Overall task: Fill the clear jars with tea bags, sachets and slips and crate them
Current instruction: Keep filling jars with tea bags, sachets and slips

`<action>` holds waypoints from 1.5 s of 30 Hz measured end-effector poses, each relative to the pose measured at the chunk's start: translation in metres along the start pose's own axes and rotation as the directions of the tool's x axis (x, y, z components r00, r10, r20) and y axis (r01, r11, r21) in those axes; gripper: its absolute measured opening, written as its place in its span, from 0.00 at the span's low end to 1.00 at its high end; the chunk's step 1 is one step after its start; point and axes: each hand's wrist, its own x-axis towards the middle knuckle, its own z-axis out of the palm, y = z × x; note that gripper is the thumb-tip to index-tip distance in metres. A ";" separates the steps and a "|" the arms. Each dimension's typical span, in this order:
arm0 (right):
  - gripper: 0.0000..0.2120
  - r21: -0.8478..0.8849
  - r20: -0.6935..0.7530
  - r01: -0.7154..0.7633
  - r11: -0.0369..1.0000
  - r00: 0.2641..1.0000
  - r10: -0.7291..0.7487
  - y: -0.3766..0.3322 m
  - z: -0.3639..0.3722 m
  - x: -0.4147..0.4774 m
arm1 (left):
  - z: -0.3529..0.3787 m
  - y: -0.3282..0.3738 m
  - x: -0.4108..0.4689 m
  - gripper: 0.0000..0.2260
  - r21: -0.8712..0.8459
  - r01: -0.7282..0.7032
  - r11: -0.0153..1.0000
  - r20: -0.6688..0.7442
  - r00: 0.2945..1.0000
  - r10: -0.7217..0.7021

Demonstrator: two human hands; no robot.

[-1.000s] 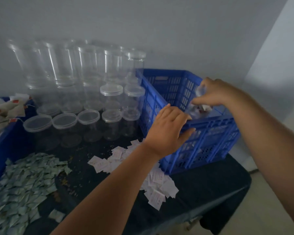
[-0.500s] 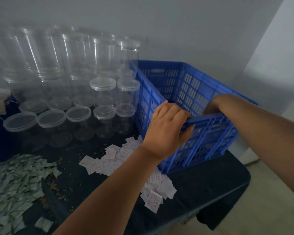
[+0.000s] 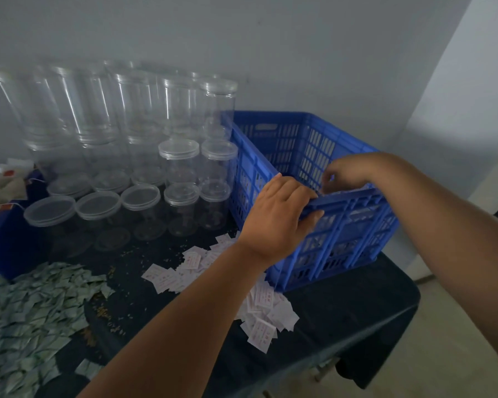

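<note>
A table [image 3: 342,311] under a dark cloth, seen from above. At 9 o'clock, on the far left edge, tea bags [image 3: 0,188] lie heaped in a blue bin [image 3: 0,239]. At 8 o'clock spreads a pile of pale green sachets [image 3: 32,314]. At 10 o'clock, lidded clear jars [image 3: 144,202] stand in rows, with taller ones behind them near the wall [image 3: 270,38]. At 6 o'clock, white slips [image 3: 199,262] with red print lie scattered up to the blue crate [image 3: 351,234], which sits at 2 o'clock. The left hand [image 3: 279,216] grips the crate's near rim, fingers curled over the top and thumb against the outer side. The right hand [image 3: 348,173] is just inside that rim with its fingers curled; I cannot tell whether they pinch anything.
</note>
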 end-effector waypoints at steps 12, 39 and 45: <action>0.14 0.199 -0.916 0.766 0.611 0.367 -0.163 -0.151 0.051 -0.133 | -0.090 -0.020 -0.077 0.08 0.077 0.185 0.980 -0.184 0.968 -0.168; 0.41 0.100 -0.794 0.382 0.919 0.587 -0.157 -0.300 -0.007 0.034 | -0.152 -0.103 -0.268 0.19 0.088 0.763 0.641 0.005 0.643 -0.766; 0.51 0.376 -0.732 0.590 0.714 0.662 -0.162 -0.312 0.015 -0.050 | -0.153 -0.098 -0.268 0.49 -0.023 0.738 0.674 -0.185 0.660 -0.728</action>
